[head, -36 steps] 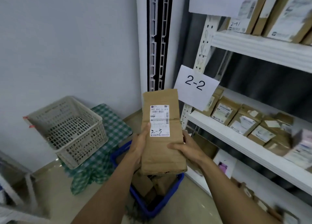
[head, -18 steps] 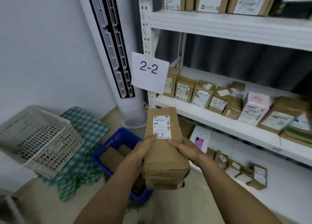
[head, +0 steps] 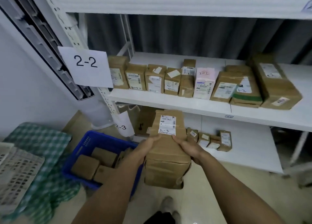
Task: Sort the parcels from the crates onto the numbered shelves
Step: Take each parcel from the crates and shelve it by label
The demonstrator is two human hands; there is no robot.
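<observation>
I hold a long brown cardboard parcel [head: 166, 159] in front of me, its white label marked 2-3 facing up. My left hand [head: 141, 150] grips its left side and my right hand [head: 187, 147] grips its right side. Its far end points at the lowest shelf [head: 244, 149], which has a curled 2-3 sign [head: 124, 126] on the post. A few small parcels [head: 211, 141] stand on that shelf. The shelf above [head: 168, 102] carries a 2-2 sign [head: 86, 66] and a row of parcels. The blue crate [head: 87, 149] at lower left holds several brown parcels.
A white lattice crate [head: 16, 173] lies at the far left on a green checked cloth [head: 42, 139]. A tall white air conditioner [head: 42, 29] stands left of the rack post. My shoe [head: 167, 205] shows on the beige floor below the parcel.
My view has swung right and down toward the rack. The parcel has dropped from chest height and tilted toward the 2-3 shelf, both hands still on it.
</observation>
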